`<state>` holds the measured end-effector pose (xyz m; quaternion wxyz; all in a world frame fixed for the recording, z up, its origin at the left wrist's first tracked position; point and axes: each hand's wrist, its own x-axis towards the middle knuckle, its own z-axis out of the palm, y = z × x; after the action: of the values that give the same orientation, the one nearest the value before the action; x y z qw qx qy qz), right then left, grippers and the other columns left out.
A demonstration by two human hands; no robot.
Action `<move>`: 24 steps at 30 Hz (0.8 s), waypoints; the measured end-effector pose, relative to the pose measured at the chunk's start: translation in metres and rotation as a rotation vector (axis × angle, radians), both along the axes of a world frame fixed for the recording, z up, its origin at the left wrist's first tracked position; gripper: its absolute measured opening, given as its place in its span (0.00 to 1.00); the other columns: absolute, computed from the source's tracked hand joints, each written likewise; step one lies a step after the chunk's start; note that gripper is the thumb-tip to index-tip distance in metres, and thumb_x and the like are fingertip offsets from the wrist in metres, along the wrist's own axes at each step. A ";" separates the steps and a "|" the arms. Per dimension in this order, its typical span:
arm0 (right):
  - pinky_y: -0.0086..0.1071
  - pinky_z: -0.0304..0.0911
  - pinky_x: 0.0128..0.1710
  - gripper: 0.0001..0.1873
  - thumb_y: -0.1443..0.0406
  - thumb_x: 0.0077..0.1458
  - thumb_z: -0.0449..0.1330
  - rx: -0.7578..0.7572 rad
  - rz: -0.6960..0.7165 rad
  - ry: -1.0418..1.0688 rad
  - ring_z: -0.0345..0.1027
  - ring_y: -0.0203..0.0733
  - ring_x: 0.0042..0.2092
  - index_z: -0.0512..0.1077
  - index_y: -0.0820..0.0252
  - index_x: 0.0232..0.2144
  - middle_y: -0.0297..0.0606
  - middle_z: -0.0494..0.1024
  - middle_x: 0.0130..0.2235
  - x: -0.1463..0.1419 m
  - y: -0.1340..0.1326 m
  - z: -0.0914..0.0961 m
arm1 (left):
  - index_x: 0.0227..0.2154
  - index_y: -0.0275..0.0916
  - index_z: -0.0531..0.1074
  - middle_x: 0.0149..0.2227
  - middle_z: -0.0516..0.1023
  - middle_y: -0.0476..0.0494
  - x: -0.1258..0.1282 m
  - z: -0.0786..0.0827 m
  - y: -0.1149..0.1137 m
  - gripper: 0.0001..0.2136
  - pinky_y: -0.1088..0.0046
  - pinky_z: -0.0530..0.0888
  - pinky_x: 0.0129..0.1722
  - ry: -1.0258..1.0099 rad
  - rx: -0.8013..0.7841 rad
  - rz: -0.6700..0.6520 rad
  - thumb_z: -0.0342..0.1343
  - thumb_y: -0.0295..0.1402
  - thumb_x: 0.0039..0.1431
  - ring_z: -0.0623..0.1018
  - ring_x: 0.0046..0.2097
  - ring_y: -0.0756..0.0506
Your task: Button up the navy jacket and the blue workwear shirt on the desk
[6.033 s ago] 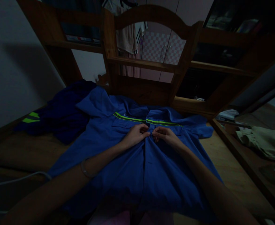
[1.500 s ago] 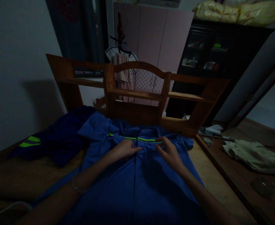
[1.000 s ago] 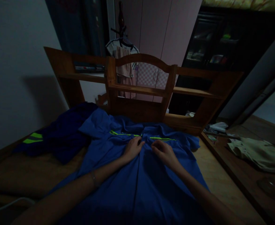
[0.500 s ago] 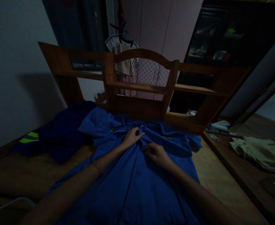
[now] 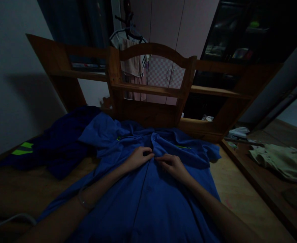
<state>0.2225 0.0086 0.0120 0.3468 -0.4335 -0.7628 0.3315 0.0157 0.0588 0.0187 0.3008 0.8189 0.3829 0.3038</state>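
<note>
A blue work shirt (image 5: 148,195) with yellow-green reflective stripes lies spread front-up on a wooden bed. My left hand (image 5: 139,158) and my right hand (image 5: 172,166) meet at the shirt's front opening just below the bunched collar. Both hands have curled fingers pinching the fabric edges at the centre seam. A thin bracelet (image 5: 82,201) circles my left wrist. The chest stripes are mostly hidden under folds of cloth.
A darker blue garment (image 5: 59,141) with reflective stripes lies at the left. The wooden headboard (image 5: 150,91) with shelves stands behind the shirt. A pale garment (image 5: 282,160) lies on the wooden ledge at the right. A white cable (image 5: 9,219) runs along the lower left.
The shirt's upper part has been pulled toward me and bunched, covering most of the stripes. My hands moved from flat on the chest to pinching the front opening together.
</note>
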 end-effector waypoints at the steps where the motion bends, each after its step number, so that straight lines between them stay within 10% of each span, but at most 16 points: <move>1: 0.26 0.59 0.28 0.14 0.66 0.58 0.53 0.027 -0.003 -0.022 0.66 0.32 0.27 0.74 0.58 0.44 0.35 0.72 0.32 -0.001 -0.001 0.002 | 0.28 0.36 0.73 0.28 0.74 0.50 0.000 0.000 0.001 0.11 0.76 0.65 0.32 -0.015 -0.043 -0.002 0.51 0.38 0.57 0.72 0.32 0.49; 9: 0.26 0.57 0.28 0.16 0.67 0.56 0.53 0.116 -0.089 -0.080 0.65 0.33 0.29 0.74 0.56 0.46 0.35 0.73 0.31 -0.009 -0.010 0.006 | 0.27 0.34 0.71 0.26 0.73 0.49 0.005 -0.002 0.003 0.11 0.76 0.67 0.32 -0.209 -0.271 -0.060 0.51 0.38 0.56 0.73 0.31 0.49; 18: 0.25 0.51 0.15 0.21 0.59 0.53 0.57 -0.329 -0.275 0.309 0.56 0.31 0.16 0.71 0.61 0.48 0.28 0.66 0.19 -0.002 0.003 -0.001 | 0.37 0.37 0.67 0.26 0.75 0.48 0.001 -0.001 0.007 0.15 0.76 0.67 0.30 -0.229 -0.216 -0.018 0.41 0.41 0.62 0.72 0.28 0.50; 24: 0.25 0.49 0.17 0.25 0.58 0.50 0.60 -0.416 -0.319 0.608 0.55 0.30 0.18 0.69 0.59 0.51 0.29 0.67 0.20 0.013 0.009 0.005 | 0.37 0.38 0.73 0.33 0.75 0.47 -0.007 -0.001 0.004 0.12 0.76 0.66 0.32 0.047 -0.095 -0.088 0.56 0.39 0.52 0.72 0.34 0.48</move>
<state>0.2355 0.0172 0.0166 0.5086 -0.4898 -0.4649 0.5341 0.0091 0.0624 0.0174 0.3435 0.8267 0.3673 0.2525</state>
